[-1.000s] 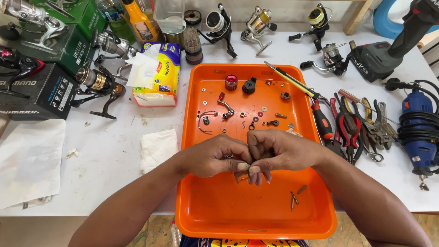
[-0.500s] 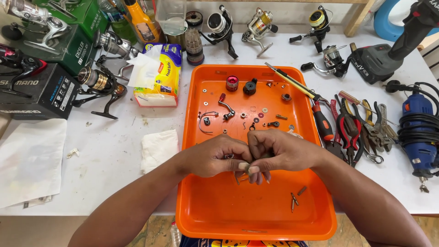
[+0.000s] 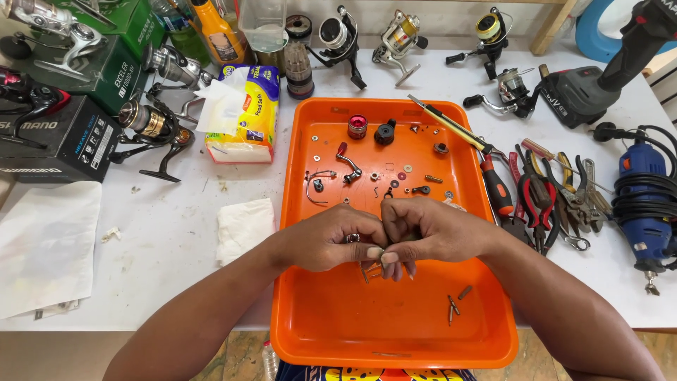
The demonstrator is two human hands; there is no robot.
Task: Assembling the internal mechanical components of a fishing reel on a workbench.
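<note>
White bench [image 3: 176, 233], pretty crowded, with an orange tray [image 3: 395, 331] sitting dead centre at the near edge. Inside the tray, up toward the far end, there's a red knob [image 3: 357, 127], a black knob [image 3: 385, 131], a bent wire bail [image 3: 315, 185], a little red-tipped handle arm [image 3: 348, 161] and a scatter of washers and screws; near the tray's front right corner lie a couple of small pins [image 3: 453, 305]. Right of the tray is a pile of pliers [image 3: 539, 201] and a red-handled screwdriver [image 3: 498, 189], and further right a blue rotary tool [image 3: 643, 212]. Left of the tray there's a folded tissue [image 3: 243, 227] and a tissue pack [image 3: 243, 116], with spinning reels [image 3: 151, 127] and boxes beyond. Over the middle of the tray, left hand [image 3: 330, 238] and right hand [image 3: 430, 229] are pressed together, both pinched shut around a small dark reel part [image 3: 354, 238] that has a shiny metal ring; fingers cover most of it, so I can't make out its shape.
</note>
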